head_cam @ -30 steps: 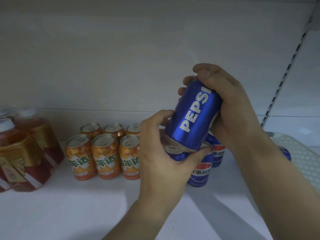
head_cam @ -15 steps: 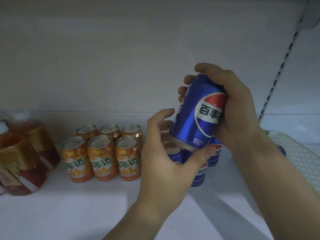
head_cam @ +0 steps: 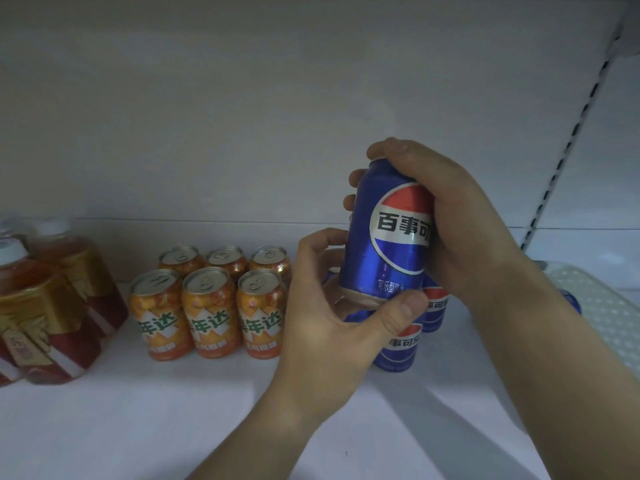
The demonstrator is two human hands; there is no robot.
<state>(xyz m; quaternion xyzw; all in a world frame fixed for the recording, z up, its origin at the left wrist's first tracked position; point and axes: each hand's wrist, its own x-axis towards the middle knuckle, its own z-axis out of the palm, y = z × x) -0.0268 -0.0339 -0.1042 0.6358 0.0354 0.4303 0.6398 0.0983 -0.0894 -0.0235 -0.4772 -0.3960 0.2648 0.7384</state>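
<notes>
A blue Pepsi can [head_cam: 388,237] is held in the air above the white shelf [head_cam: 173,410], nearly upright, its round logo facing me. My right hand [head_cam: 460,223] grips it from the top and right side, fingers wrapped round the back. My left hand [head_cam: 332,327] cups its lower end, thumb pressed on the bottom rim. More blue Pepsi cans [head_cam: 401,344] stand on the shelf right under it, partly hidden by my left hand.
Several orange soda cans [head_cam: 207,306] stand in two rows to the left. Red tea bottles with gold labels [head_cam: 45,313] stand at the far left. A white perforated tray [head_cam: 595,306] lies at the right. The slotted shelf upright [head_cam: 568,133] runs up the back wall.
The can has been turned round in my hands from the PEPSI lettering to the round logo, and brought from tilted to nearly upright. Both hands kept their hold.
</notes>
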